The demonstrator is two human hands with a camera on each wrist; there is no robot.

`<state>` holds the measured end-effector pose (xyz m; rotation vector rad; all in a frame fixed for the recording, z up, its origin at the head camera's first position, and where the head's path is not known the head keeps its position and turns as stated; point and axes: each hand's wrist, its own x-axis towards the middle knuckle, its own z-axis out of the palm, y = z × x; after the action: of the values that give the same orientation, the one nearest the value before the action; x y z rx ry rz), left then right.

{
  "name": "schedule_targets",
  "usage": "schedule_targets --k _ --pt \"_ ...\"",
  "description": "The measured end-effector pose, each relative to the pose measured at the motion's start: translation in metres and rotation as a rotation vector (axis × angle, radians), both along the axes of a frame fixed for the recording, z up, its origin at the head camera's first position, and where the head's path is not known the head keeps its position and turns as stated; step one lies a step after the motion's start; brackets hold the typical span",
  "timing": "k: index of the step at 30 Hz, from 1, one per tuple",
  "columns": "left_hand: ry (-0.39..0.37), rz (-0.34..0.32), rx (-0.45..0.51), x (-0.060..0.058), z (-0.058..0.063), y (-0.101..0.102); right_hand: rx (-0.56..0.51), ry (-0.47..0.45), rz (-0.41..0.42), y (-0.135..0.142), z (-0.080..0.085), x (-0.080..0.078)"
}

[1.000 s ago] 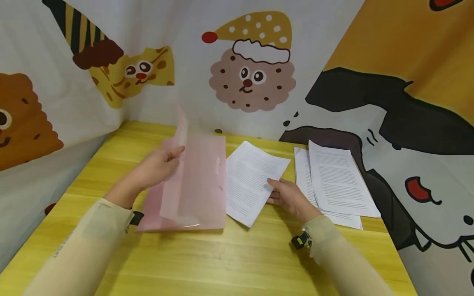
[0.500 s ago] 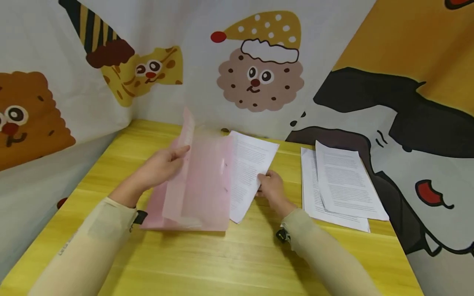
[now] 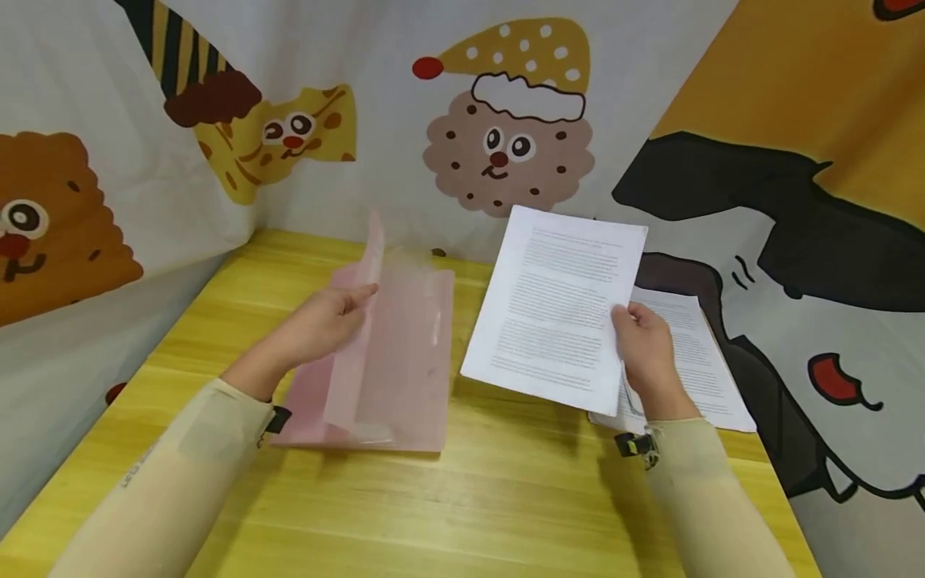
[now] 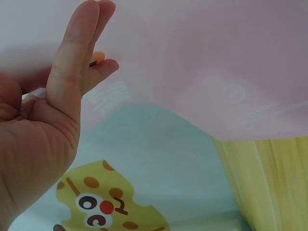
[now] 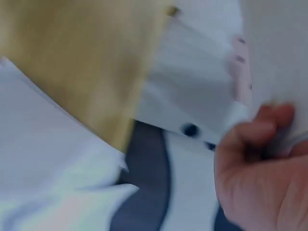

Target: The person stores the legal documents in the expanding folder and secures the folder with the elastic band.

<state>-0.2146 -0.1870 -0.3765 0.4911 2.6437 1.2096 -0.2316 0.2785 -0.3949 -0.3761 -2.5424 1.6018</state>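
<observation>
A pink translucent plastic folder (image 3: 412, 361) lies on the left part of the table with its cover lifted. My left hand (image 3: 318, 325) holds that cover at its raised edge; the left wrist view shows the fingers (image 4: 72, 67) extended against the pink plastic (image 4: 192, 57). In my right hand (image 3: 645, 345) is printed paper (image 3: 552, 313), gripped at its right edge and raised above the table. Whether it is one sheet or more cannot be told. The right wrist view is blurred, with the thumb and fingers of the hand (image 5: 260, 178) curled at the paper's edge (image 5: 279, 57).
More printed sheets (image 3: 701, 361) lie at the table's right, partly covered by the raised paper. The yellow wood-grain table (image 3: 433, 514) meets a cartoon-printed cloth (image 3: 390, 185) at its back and sides.
My right hand has drawn the paper away from beside the folder, lifting it up and to the right until it overlaps the other sheets. The left hand still holds the folder's cover.
</observation>
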Motion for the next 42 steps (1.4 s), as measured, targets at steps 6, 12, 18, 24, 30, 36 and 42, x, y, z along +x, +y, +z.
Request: schedule_targets --k 6,12,18,24,30,36,42 --pt "0.026 -0.002 -0.047 -0.002 -0.001 0.006 -0.157 -0.127 0.313 0.003 0.040 0.015" --pt "0.089 -0.037 -0.073 -0.002 -0.004 0.020 -0.013 -0.328 0.550 -0.025 0.049 0.016" --pt "0.091 -0.075 -0.095 0.007 -0.003 0.035 0.189 -0.201 0.484 -0.054 0.047 0.007" --pt "0.101 -0.081 -0.173 0.011 0.001 0.056 0.312 0.008 0.351 -0.084 0.026 0.010" --pt "0.076 -0.058 -0.206 0.007 0.007 0.065 0.309 0.109 0.284 -0.101 0.014 0.018" --pt "0.080 -0.039 -0.220 0.003 0.006 0.072 0.262 0.111 0.283 -0.125 0.003 0.022" --pt "0.095 -0.039 -0.224 0.003 0.004 0.078 0.227 0.134 0.284 -0.141 -0.009 0.022"
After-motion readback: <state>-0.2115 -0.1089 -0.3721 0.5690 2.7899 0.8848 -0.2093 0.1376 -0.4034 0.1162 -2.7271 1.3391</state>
